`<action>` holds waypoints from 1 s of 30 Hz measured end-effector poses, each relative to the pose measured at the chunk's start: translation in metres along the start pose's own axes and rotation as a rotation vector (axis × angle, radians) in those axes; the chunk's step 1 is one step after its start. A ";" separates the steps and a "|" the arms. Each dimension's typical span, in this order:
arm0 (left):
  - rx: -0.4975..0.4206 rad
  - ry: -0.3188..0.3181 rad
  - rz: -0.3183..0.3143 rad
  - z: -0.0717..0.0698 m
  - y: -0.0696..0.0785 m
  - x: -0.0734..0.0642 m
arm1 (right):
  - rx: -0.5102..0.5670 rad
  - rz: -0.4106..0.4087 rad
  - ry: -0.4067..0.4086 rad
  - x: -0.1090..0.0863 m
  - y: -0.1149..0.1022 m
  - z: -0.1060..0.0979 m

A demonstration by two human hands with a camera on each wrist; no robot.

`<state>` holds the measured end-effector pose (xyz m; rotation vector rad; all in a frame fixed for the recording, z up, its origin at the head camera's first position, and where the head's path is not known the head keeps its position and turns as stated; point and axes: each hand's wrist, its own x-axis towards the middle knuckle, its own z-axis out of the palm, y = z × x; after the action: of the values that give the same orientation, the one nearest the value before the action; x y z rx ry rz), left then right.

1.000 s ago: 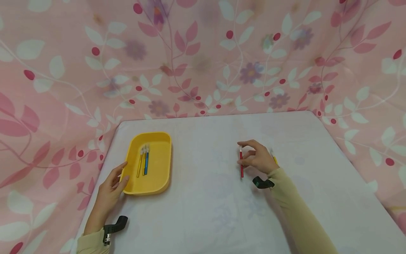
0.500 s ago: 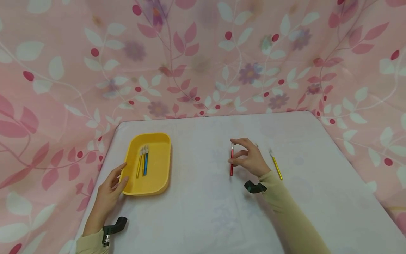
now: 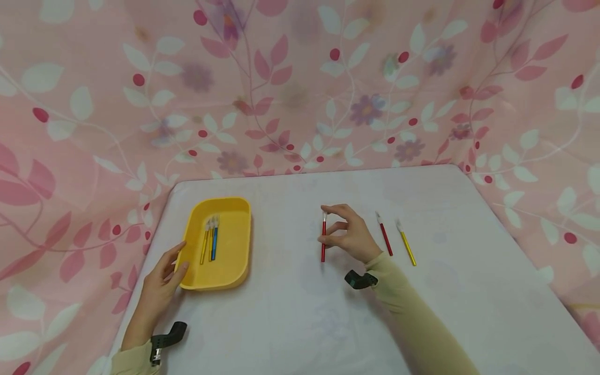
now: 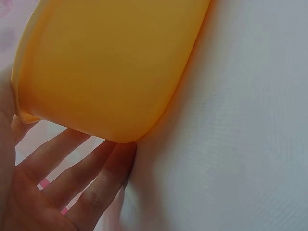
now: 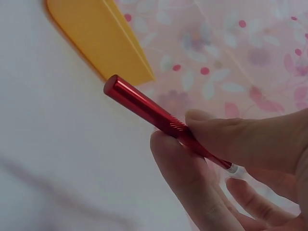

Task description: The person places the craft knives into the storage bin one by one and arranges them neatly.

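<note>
My right hand (image 3: 350,237) pinches a red craft knife (image 3: 323,245), holding it above the table right of the tray. In the right wrist view its metal handle (image 5: 144,105) has a knurled band, and the clear tip end is partly hidden by the fingers. At the left, my left hand (image 3: 161,284) grips the near-left edge of a yellow tray (image 3: 234,255), its fingers (image 4: 98,199) against the outer wall. Inside lie two yellow craft knives (image 3: 204,247) and a blue craft knife (image 3: 214,245), side by side.
On the white-covered table (image 3: 281,323), another red craft knife (image 3: 385,238) and a yellow craft knife (image 3: 408,249) lie to the right of my right hand. A pink floral cloth (image 3: 300,94) hangs behind the table and at its sides.
My right hand has carried the red craft knife left toward the tray. The red and yellow craft knives on the right have come into full view. The left hand stays at the tray.
</note>
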<state>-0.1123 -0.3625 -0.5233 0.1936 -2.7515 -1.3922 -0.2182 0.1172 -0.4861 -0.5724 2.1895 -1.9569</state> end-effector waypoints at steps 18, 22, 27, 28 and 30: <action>0.007 0.002 -0.007 0.001 0.000 0.000 | 0.101 -0.063 -0.008 0.009 -0.007 0.034; 0.013 0.001 -0.015 0.001 -0.001 -0.003 | 0.123 -0.073 -0.028 0.013 -0.010 0.045; 0.021 0.006 -0.011 0.001 -0.001 -0.003 | 0.130 -0.085 -0.044 0.021 -0.018 0.059; 0.023 0.006 -0.007 0.001 -0.001 -0.002 | 0.132 -0.088 -0.044 0.023 -0.020 0.062; 0.022 0.005 0.001 0.001 -0.002 -0.001 | 0.135 -0.089 -0.047 0.027 -0.024 0.067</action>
<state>-0.1111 -0.3621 -0.5254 0.1963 -2.7632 -1.3600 -0.2144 0.0433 -0.4684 -0.6984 2.0183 -2.0937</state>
